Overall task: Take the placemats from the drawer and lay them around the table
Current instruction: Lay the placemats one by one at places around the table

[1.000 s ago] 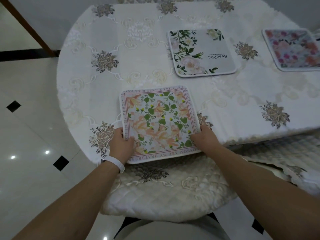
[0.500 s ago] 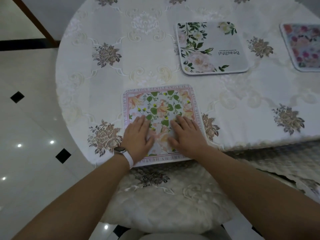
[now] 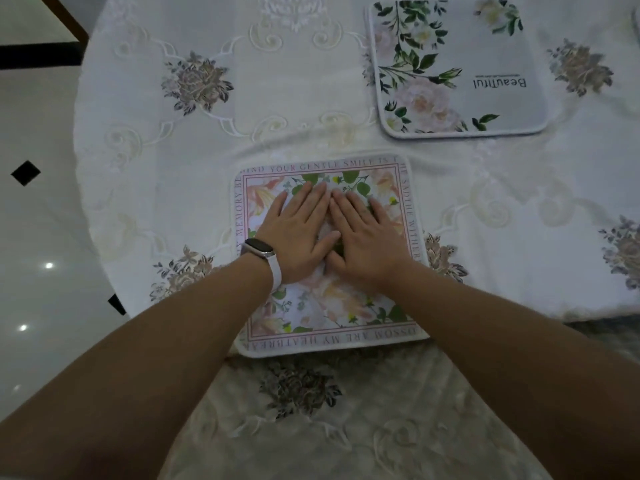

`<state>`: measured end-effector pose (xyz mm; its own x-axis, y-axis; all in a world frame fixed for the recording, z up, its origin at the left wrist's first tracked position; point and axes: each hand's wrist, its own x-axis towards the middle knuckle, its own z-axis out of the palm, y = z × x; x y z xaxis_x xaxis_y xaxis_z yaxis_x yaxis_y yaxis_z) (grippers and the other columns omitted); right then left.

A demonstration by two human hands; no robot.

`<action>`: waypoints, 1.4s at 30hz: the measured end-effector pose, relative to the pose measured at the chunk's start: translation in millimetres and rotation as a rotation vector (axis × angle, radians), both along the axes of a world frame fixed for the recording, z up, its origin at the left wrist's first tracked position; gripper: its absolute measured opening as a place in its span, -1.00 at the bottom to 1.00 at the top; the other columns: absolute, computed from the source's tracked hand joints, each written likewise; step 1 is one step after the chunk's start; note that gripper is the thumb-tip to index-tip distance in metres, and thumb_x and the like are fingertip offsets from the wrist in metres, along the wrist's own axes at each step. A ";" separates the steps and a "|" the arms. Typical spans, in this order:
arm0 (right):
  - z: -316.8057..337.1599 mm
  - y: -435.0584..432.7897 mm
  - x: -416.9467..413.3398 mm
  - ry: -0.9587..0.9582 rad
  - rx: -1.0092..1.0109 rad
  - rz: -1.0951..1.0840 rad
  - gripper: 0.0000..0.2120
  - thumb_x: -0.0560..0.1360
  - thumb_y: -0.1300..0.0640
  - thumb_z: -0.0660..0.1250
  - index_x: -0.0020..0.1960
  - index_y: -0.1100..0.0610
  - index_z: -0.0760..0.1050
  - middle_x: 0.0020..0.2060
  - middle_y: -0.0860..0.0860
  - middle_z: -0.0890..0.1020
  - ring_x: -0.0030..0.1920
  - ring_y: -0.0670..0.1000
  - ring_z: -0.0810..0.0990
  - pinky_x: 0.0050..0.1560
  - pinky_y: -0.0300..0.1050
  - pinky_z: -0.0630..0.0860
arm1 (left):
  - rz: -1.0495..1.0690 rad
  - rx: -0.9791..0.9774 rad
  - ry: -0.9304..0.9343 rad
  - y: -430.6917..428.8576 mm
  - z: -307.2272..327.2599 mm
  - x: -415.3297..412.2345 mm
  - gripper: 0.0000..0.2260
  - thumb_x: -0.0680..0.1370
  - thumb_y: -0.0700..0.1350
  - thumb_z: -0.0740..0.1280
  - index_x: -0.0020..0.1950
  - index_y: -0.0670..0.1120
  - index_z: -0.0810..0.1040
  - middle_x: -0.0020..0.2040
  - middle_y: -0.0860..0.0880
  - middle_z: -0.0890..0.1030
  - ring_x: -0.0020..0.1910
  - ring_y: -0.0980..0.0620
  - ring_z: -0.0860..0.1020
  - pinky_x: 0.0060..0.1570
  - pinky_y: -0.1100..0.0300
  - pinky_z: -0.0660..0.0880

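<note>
A square placemat [image 3: 329,313] with peach flowers, green leaves and a lettered pink border lies flat at the near edge of the table [image 3: 166,140]. My left hand [image 3: 298,233], with a watch on its wrist, rests palm down on the mat's middle. My right hand [image 3: 367,237] lies flat beside it, fingers nearly touching the left ones. Neither hand grips anything. A second placemat [image 3: 457,64], grey with white roses and the word "Beautiful", lies farther back on the right.
The table wears a white embroidered cloth with grey flower motifs. A quilted chair cushion [image 3: 311,410] sits directly below the near table edge. Glossy white floor tiles with black diamonds [image 3: 26,173] lie to the left.
My hands left the mat's near corners and slid forward onto its middle, flat and close together. The view has moved closer and the pink mat at far right has left the frame.
</note>
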<state>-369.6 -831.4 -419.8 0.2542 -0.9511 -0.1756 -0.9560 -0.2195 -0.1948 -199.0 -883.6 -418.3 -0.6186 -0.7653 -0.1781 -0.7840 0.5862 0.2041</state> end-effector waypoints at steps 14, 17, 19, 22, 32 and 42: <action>3.8 -69.5 -15.8 -0.007 -0.022 0.035 -0.23 0.54 -0.33 -0.11 0.60 0.11 -0.05 0.60 0.08 -0.02 0.58 0.07 -0.10 0.53 0.14 -0.18 | 0.151 -0.029 0.055 -52.4 1.2 -3.6 -0.39 0.59 0.30 -0.14 0.59 0.07 -0.01 0.61 0.00 -0.05 0.57 0.00 -0.13 0.49 -0.08 -0.18; 2.0 -71.0 -26.5 -0.012 -0.018 -0.052 -0.24 0.54 -0.37 -0.14 0.61 0.04 -0.08 0.60 0.04 -0.07 0.58 0.04 -0.16 0.53 0.11 -0.25 | 0.192 -0.051 0.014 -51.6 -0.2 -0.5 -0.40 0.58 0.33 -0.15 0.58 0.14 -0.06 0.61 0.04 -0.08 0.57 0.01 -0.14 0.48 -0.11 -0.19; 1.2 -64.9 -32.6 -0.004 -0.024 -0.125 -0.24 0.54 -0.38 -0.15 0.61 0.02 -0.10 0.60 0.03 -0.09 0.58 0.04 -0.17 0.53 0.11 -0.24 | 0.210 -0.061 -0.007 -48.0 -0.1 1.2 -0.39 0.57 0.35 -0.16 0.58 0.16 -0.08 0.61 0.04 -0.10 0.57 0.01 -0.15 0.48 -0.13 -0.18; 2.3 -54.9 -37.5 0.004 -0.014 -0.194 -0.23 0.54 -0.37 -0.13 0.61 0.03 -0.13 0.60 0.05 -0.10 0.58 0.06 -0.18 0.53 0.10 -0.23 | 0.216 -0.068 -0.017 -42.3 0.6 2.1 -0.37 0.56 0.37 -0.17 0.58 0.15 -0.09 0.61 0.03 -0.09 0.57 0.00 -0.13 0.49 -0.14 -0.15; -0.3 -10.5 -27.7 0.025 -0.019 -0.273 -0.20 0.55 -0.36 -0.10 0.61 0.10 -0.13 0.60 0.11 -0.11 0.58 0.12 -0.17 0.53 0.11 -0.21 | 0.184 -0.069 -0.015 -9.4 -2.5 10.2 -0.37 0.57 0.37 -0.17 0.59 0.15 -0.07 0.61 0.03 -0.06 0.57 -0.01 -0.11 0.48 -0.15 -0.13; 5.5 42.1 -49.6 -0.009 0.058 -0.369 -0.20 0.56 -0.34 -0.12 0.60 0.11 -0.22 0.59 0.08 -0.17 0.57 0.08 -0.22 0.53 0.04 -0.22 | 0.358 -0.039 0.021 42.6 -3.3 83.6 -0.38 0.58 0.37 -0.13 0.57 0.17 -0.19 0.61 0.06 -0.09 0.57 0.02 -0.14 0.49 -0.12 -0.10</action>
<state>-419.2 -789.3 -414.3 -0.1019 -0.9677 -0.2308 -0.9669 0.1509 -0.2056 -115.4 -841.0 -421.6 -0.3129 -0.9402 -0.1345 -0.9371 0.2826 0.2049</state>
